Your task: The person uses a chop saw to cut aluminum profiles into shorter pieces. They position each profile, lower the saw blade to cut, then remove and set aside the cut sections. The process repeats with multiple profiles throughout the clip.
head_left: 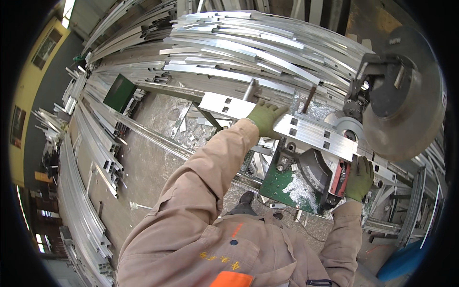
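A long silver aluminium profile (313, 134) with pairs of square cutouts lies across the bed of a cutting saw. My left hand (264, 118), in a green glove, is closed over its middle, fingers across the top face. Farther right, my right hand (359, 179), also gloved, is wrapped at the profile's right end, beside the red part (340, 179) of the saw base; its grip is partly hidden. Above and right of that hand hangs the saw's large round blade (404, 126), apart from the profile. Beyond my right hand shows another punched profile piece (384, 172).
Long aluminium profiles (239, 45) are heaped behind the saw, and more stacks (81, 191) line the left floor. Metal shavings (300, 191) cover the saw's green base (275, 184). A green box-shaped piece (119, 93) stands on the rail at far left. Something blue (406, 258) lies lower right.
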A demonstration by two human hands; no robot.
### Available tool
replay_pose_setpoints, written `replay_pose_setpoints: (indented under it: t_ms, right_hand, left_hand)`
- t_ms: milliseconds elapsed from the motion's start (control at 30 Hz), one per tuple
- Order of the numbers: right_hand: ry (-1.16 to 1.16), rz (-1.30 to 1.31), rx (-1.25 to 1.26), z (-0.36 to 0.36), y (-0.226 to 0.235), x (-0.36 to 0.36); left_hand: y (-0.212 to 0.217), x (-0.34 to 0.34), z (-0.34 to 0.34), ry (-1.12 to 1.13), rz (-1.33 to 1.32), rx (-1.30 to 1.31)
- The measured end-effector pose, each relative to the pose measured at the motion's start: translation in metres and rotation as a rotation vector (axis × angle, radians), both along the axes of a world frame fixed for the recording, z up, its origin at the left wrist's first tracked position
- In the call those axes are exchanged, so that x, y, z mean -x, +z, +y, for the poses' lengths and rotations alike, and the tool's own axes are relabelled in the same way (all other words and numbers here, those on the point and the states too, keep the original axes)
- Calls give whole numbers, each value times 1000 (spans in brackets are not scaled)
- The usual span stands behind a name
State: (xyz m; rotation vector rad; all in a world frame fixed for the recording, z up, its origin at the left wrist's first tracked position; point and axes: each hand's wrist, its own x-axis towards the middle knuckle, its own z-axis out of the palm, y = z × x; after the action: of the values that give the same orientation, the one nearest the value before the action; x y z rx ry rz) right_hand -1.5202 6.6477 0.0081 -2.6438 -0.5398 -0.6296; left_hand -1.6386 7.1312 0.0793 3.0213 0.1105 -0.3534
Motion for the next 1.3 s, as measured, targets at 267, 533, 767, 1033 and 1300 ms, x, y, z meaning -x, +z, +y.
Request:
replay_pose_setpoints:
  t_ms: [267, 533, 767, 1033, 1300]
  right_hand:
    - [48, 26, -38, 2, 3, -2]
    - [-23, 85, 8, 22, 34, 23]
    - [195, -22, -120, 117, 46, 93]
    - [350, 193, -194, 253, 49, 77]
    - [361, 97, 37, 282, 40, 51]
  left_hand:
    - [-13, 0, 13, -59, -58, 35]
    - [-19, 62, 23, 136, -513, 192]
    - [-49, 176, 143, 997, -1072, 109]
    - [-58, 163, 181, 1187, -871, 1010]
    - [-70, 157, 188, 1232, -948, 1127]
